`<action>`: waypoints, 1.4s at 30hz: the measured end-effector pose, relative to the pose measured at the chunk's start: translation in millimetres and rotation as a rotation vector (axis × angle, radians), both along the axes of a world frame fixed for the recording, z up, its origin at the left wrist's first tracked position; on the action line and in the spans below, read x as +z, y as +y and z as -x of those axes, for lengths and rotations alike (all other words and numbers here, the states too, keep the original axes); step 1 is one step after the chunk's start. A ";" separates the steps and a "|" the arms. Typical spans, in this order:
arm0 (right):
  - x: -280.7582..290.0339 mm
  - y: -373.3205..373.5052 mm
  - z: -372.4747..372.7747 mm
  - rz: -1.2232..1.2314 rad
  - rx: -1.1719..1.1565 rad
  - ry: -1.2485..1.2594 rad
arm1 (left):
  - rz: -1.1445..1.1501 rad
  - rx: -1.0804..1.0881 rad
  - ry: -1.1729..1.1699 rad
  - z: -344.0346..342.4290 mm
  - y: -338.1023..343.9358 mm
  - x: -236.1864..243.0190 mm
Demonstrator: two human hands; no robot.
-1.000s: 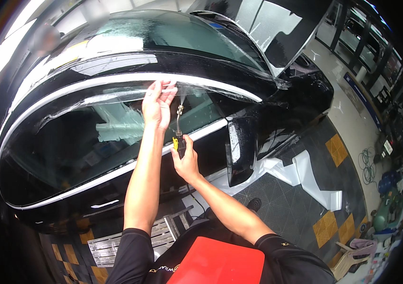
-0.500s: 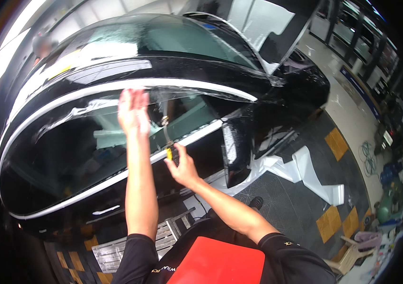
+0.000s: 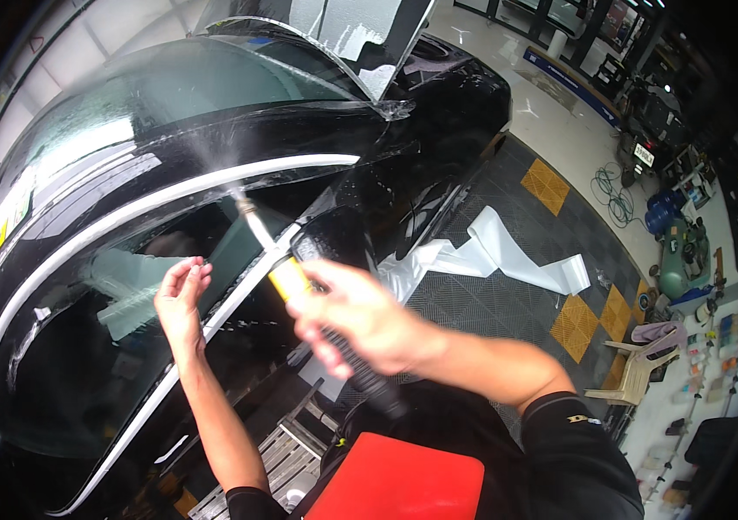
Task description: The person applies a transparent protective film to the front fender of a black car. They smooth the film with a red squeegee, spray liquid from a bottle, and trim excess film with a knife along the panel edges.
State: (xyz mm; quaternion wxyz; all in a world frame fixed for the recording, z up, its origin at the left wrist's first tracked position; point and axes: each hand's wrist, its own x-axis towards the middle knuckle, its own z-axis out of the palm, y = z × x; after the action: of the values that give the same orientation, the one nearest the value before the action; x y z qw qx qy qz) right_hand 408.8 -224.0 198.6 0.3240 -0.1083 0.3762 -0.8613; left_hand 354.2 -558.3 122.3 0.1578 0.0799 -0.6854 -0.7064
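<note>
My right hand [image 3: 360,312] is wrapped round a spray gun [image 3: 287,279] with a yellow collar, a black handle and a metal nozzle. From its tip a fan of mist [image 3: 217,156] spreads over the roof edge of the black car [image 3: 447,113]. Below the spray runs a pale trim strip [image 3: 239,173], with clear film edges wrinkled along it. My left hand [image 3: 180,303] hovers over the side window [image 3: 83,373], fingertips drawn together against the thumb; anything between them is too small to make out.
A long crumpled white sheet [image 3: 507,251] lies on the dark tiled floor beside the car's mirror [image 3: 334,243]. Under me stands a slatted metal platform [image 3: 286,455]. A wooden chair [image 3: 637,373] and a coiled hose [image 3: 613,195] are to the right.
My left hand has dropped from the roof edge to over the window, its fingers now drawn together. My right hand has raised the spray gun, which now sprays mist. The view has shifted right.
</note>
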 end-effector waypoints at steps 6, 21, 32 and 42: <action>-2.5 146.0 77.5 -0.379 -0.392 -0.319 | 0.622 0.101 0.081 16.2 61.9 60.0; -60.0 389.0 219.4 -0.340 0.247 -0.066 | 2.044 -0.555 0.155 309.0 322.5 -15.5; -74.5 434.0 265.7 -0.479 0.082 0.011 | 1.864 -0.433 0.180 331.7 348.9 -10.3; -58.2 407.6 254.2 -0.503 0.251 0.081 | 1.770 -0.250 0.097 340.7 335.7 -8.5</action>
State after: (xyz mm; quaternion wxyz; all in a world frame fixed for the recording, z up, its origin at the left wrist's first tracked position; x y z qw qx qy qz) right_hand 154.7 183.6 140.4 0.4295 -0.1043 0.5743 -0.6891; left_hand 13.5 -222.6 113.8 0.1126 -0.1763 -0.9756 0.0665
